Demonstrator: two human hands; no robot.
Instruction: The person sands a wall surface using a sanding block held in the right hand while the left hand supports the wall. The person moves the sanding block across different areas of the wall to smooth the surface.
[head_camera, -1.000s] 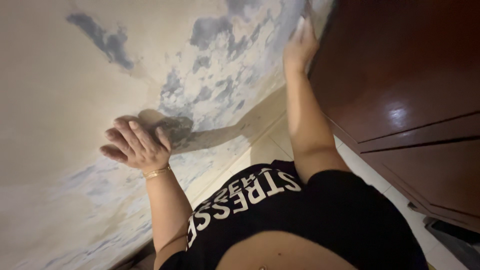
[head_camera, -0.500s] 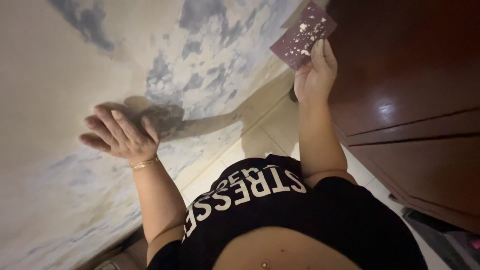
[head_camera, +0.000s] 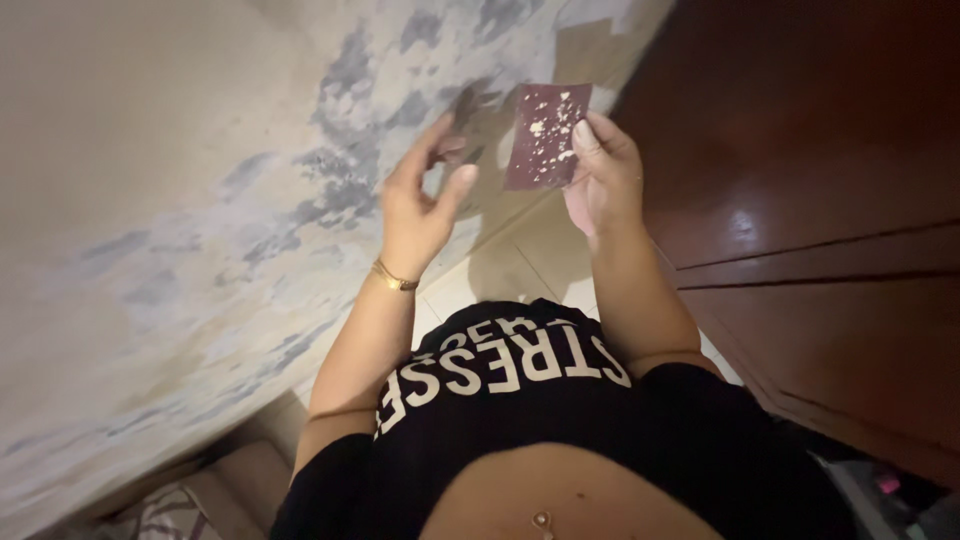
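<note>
Your right fingers (head_camera: 592, 140) are pinched on the one sheet of sandpaper (head_camera: 545, 135) in view — thumb side behind, fingertips over its right edge, holding it up at chest height in front of the wall (head_camera: 150, 200). The sheet is dark maroon, roughly rectangular, stood on end with a slight tilt, and speckled with pale flecks, thickest near the top right. Your right hand (head_camera: 600, 180) is curled around that grip, close beside the brown wood cabinet (head_camera: 800, 150).

Your left hand (head_camera: 420, 205) holds nothing — fingers loose and half spread, thumb out, tips just beside the sheet's left edge but not touching it. One gold bracelet (head_camera: 393, 278) sits on that wrist.

The wall is cream with blotchy blue-grey patches where paint is worn. Pale floor tiles (head_camera: 500, 275) show below, between the wall and the cabinet.
</note>
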